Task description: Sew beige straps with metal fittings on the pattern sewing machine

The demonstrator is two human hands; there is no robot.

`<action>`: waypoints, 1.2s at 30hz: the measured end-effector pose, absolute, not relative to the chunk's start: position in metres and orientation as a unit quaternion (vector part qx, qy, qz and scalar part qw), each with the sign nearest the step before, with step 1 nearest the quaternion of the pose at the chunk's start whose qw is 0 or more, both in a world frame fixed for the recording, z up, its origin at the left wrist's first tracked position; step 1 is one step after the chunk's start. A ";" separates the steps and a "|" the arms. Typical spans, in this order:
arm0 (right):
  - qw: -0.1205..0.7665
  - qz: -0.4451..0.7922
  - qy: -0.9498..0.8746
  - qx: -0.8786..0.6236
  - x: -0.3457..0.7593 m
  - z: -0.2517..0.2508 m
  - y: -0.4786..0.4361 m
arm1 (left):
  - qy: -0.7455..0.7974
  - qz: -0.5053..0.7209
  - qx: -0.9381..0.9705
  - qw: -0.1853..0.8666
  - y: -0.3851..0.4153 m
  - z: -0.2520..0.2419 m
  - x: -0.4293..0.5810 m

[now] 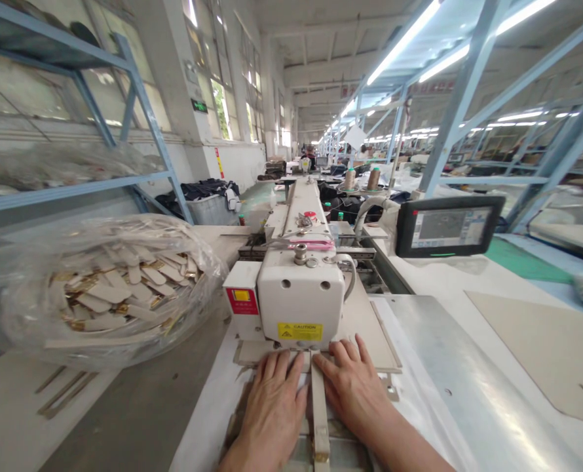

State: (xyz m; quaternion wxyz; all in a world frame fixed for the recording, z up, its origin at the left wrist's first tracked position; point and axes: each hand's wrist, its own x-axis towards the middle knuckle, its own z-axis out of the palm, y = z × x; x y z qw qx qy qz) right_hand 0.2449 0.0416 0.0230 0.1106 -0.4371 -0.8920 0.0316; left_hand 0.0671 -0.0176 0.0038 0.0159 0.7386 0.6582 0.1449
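Head camera view, looking forward and down along a sewing station in a long factory hall. Both of the person's hands lie flat, palms down and fingers stretched out, grasping nothing: the left hand [272,410] and the right hand [353,390] press on a flat beige template [375,341] at the near edge of the tabletop [449,367]. Between them runs a narrow beige strip [319,413], its long axis pointing straight away from the person toward the machine; the left hand's fingertips sit just beside its left edge and the right hand's just beside its right edge, so the two hands are about equally near it. The fingertips of both hands reach to just below the front face of the white sewing machine head [301,301], which stands directly ahead of the hands and carries a yellow caution label [300,331] and a red tag [243,300] on its left side. Whether a needle is down on the work cannot be seen; the machine head hides it. Farther right, toward the far right corner, a touchscreen control panel [449,226] faces the person, and a pale board [542,347] lies flat on the right side of the tabletop. To the left, well apart from the hands, a clear plastic bag [109,288] bulges with beige cut pieces. Two thread cones [361,178] stand behind the machine.
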 end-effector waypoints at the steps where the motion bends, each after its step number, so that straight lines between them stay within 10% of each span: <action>1: 0.112 0.035 -0.893 -0.434 0.244 0.023 0.040 | 0.663 0.137 0.736 0.022 -0.020 0.004 0.067; 36: 0.089 0.015 -0.891 -0.445 0.240 0.022 0.025 | 0.674 0.125 0.727 0.044 -0.032 0.016 0.058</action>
